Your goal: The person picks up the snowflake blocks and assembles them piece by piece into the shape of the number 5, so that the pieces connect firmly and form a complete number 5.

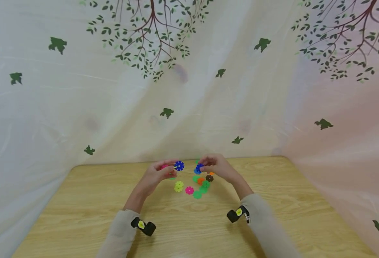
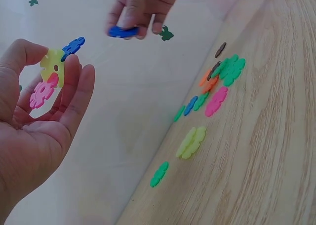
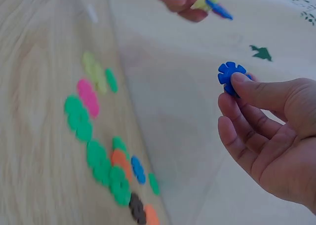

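Above the table's far part, my left hand point(image 1: 152, 178) pinches a joined set of plastic snowflake discs between thumb and fingers. In the left wrist view this set has a yellow disc point(image 2: 49, 63) in the middle, a pink disc point(image 2: 42, 93) below and a blue disc point(image 2: 74, 46) slotted on at an angle. To the right, apart from that set, my right hand point(image 1: 221, 169) pinches a loose blue snowflake disc point(image 3: 228, 73) between thumb and fingertips. Its other fingers are loosely bent.
Loose discs lie on the wooden table point(image 1: 79, 215) beneath the hands: yellow point(image 1: 178, 186), pink point(image 1: 189, 190), several green point(image 1: 197, 195), orange point(image 1: 200, 181), brown point(image 1: 209, 178) and a blue one point(image 3: 138, 169). A printed cloth point(image 1: 118, 118) hangs behind the table's far edge.
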Demonstrator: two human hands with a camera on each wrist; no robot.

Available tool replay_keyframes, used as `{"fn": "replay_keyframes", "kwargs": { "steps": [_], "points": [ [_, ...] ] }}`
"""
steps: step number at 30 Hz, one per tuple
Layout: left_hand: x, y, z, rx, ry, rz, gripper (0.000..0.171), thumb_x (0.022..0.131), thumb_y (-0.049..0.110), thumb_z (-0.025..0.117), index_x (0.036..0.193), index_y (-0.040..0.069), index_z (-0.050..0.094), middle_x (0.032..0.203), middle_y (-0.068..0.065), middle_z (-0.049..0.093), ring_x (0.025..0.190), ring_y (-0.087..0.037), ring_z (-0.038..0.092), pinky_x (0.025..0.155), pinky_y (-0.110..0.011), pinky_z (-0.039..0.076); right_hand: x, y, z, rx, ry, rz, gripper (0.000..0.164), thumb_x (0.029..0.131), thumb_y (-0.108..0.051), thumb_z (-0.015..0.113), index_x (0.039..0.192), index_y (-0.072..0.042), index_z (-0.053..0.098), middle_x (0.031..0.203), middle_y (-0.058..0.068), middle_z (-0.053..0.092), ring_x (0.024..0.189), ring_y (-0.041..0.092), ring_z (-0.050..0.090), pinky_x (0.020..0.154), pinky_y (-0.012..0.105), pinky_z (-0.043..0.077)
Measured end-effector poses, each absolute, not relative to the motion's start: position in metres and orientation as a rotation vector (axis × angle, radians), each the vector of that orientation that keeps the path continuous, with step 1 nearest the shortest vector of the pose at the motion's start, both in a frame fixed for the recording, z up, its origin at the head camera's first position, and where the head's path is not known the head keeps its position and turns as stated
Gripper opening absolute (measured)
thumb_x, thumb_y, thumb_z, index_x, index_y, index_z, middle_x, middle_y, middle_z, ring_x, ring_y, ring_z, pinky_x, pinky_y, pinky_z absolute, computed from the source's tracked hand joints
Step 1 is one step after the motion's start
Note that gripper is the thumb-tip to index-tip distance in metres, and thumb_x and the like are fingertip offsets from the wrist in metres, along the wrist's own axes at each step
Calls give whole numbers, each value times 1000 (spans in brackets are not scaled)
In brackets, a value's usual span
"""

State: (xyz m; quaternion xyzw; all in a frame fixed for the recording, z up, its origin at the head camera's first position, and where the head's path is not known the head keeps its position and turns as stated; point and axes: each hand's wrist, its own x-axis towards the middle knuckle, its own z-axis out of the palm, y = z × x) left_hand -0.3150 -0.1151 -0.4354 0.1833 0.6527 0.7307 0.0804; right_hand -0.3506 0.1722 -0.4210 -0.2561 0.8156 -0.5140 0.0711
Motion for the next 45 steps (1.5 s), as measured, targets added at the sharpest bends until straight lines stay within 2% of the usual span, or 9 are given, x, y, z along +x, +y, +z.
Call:
{"fn": "replay_keyframes", "kwargs": {
  "steps": [7,10,15,21,27,30,35,41,45],
  "points": [
    [-315,-116,-436,532,1984,2165,38,104,11,57,138,-8,57,94,-1,70,88,-11,69,91,-35,61,-344,145,-404,-757,2401,-1766,18,95,-6,71,111,2,70,95,11,70,81,19,66,71,24,58],
    [-315,-115,-437,514,1983,2171,38,105,11,56,137,-8,57,97,-4,69,89,-11,68,92,-36,61,-341,137,-404,-783,2404,-1805,17,94,-5,72,109,3,70,98,16,71,82,17,66,71,24,58],
    [-314,-114,-437,484,1982,2183,38,106,12,54,139,-7,55,99,2,68,91,-12,68,92,-37,61,-342,128,-414,-832,2465,-1799,14,94,-6,73,105,1,72,100,18,72,86,13,67,77,24,58],
    [-314,-115,-437,446,1996,2176,39,106,16,55,139,-5,56,102,4,68,95,-15,68,92,-36,61,-339,119,-418,-824,2466,-1849,13,93,-8,74,104,-2,73,99,18,73,80,16,68,69,25,57],
    [-311,-113,-436,490,1899,2147,42,111,22,43,142,-5,49,114,-1,62,98,-18,66,102,-55,54,-334,115,-419,-859,2489,-1853,10,94,-8,73,102,-3,74,99,18,74,82,13,68,69,25,57],
    [-310,-112,-436,494,1910,2137,39,109,18,48,142,-3,48,114,-2,60,97,-16,65,102,-60,52,-333,113,-418,-892,2507,-1844,10,93,-7,74,100,-1,75,99,19,74,85,17,70,70,24,58],
    [-313,-111,-437,485,1999,2140,42,102,11,61,141,-3,51,109,-3,62,96,-18,68,95,-49,59,-331,111,-414,-875,2517,-1824,9,90,-7,77,98,-1,77,98,19,75,87,19,69,73,25,61],
    [-314,-113,-437,513,2037,2137,42,98,6,67,136,-7,55,106,-2,65,91,-15,73,93,-43,60,-332,111,-415,-931,2495,-1813,7,90,-4,77,95,-1,78,96,19,75,85,15,69,78,43,63],
    [-314,-113,-438,466,2066,2153,41,93,5,73,131,-9,60,102,-2,67,88,-14,75,89,-37,62,-331,111,-415,-942,2488,-1797,6,89,-4,77,94,-1,78,95,18,75,88,23,72,76,36,64]
  ]
}}
